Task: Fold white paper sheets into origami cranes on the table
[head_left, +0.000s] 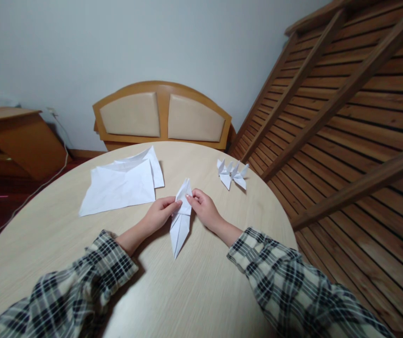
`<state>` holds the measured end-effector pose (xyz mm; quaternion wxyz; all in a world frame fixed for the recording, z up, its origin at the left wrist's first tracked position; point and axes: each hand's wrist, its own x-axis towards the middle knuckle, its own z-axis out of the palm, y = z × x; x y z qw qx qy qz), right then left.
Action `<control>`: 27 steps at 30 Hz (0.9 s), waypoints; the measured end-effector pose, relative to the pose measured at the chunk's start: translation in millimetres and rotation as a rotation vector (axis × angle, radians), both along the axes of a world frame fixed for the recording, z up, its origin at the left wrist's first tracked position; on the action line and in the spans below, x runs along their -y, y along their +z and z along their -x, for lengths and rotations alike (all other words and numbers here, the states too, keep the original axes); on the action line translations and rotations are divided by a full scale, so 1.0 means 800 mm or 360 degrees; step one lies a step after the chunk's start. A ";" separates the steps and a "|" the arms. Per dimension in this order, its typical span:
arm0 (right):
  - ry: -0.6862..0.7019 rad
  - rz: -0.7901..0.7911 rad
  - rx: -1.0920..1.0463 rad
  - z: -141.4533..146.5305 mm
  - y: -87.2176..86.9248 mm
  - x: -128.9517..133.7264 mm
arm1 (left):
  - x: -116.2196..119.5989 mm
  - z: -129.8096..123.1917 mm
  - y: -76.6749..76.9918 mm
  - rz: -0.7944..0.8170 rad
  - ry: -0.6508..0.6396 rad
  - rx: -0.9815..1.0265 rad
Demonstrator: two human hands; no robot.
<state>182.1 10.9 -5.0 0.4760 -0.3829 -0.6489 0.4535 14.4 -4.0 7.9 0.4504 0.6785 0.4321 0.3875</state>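
Note:
A white folded paper (180, 227), long and pointed at its near end, is held just above the middle of the table. My left hand (161, 212) pinches its left edge, thumb on top. On the opposite edge, my right hand (205, 207) grips it between thumb and fingers. The paper's far end narrows to a split tip, and a crease crosses it near my thumbs. Some of my fingers are hidden beneath the paper. Several folded paper cranes (232, 174) stand together to the right, beyond my right hand. White paper sheets (120, 188) lie to the left of my left hand.
The round pale wooden table (201, 291) fills the foreground. Behind it stands a padded wooden headboard (162, 112) against the wall. Slatted wooden panels (345, 108) lean along the right side. At far left are a wooden desk (18, 136) and a white cable (37, 192).

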 end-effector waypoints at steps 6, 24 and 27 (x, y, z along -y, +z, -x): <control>0.0049 -0.0028 0.0058 -0.001 0.005 0.003 | 0.001 -0.001 0.001 -0.0031 0.0057 -0.0044; 0.0215 0.0069 0.0019 -0.001 0.009 0.005 | -0.001 0.000 0.002 -0.0132 0.0357 -0.0046; 0.0247 0.0062 0.0055 -0.001 0.010 0.006 | -0.003 0.001 0.001 -0.0152 0.0424 -0.0025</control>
